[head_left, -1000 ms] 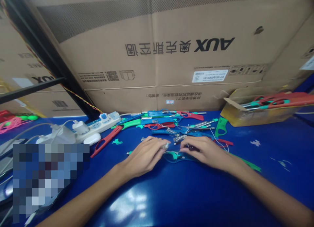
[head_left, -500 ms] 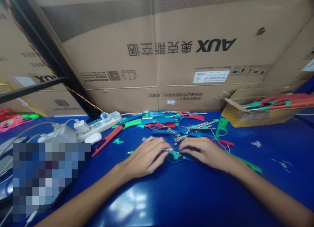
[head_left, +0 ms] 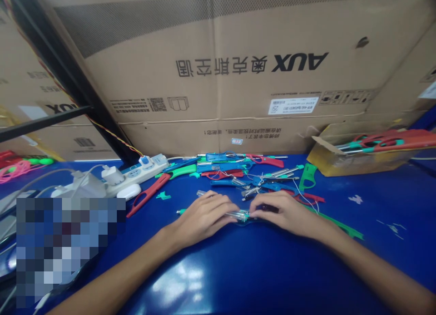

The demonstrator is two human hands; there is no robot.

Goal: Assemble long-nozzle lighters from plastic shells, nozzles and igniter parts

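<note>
Between my hands lies a partly assembled stick lighter: part of its blue shell [head_left: 242, 223] shows on the table, with a teal piece by it. My left hand [head_left: 206, 217] is closed on a clear fuel tank [head_left: 233, 214], its fingertips over the shell. A teal tip with a metal end [head_left: 180, 212] sticks out left of that hand. My right hand [head_left: 281, 213] has thumb and forefinger pinched at the tank's right end; what lies between these fingertips is too small to make out. Just behind it lie loose clear tanks with thin wires [head_left: 251, 193].
Behind my hands lie several lighter parts: blue shells [head_left: 223, 183], a red handle [head_left: 150, 194], a green handle [head_left: 308, 176] and metal tubes [head_left: 282, 173]. A carton of red lighters [head_left: 361, 163] stands right. A power strip [head_left: 136, 172] with chargers is left. Large cardboard boxes [head_left: 218, 92] wall the back.
The clear tank in my left hand has come down towards the shell and now meets my right fingertips. My right hand has shifted slightly left; the gap between my hands is smaller.
</note>
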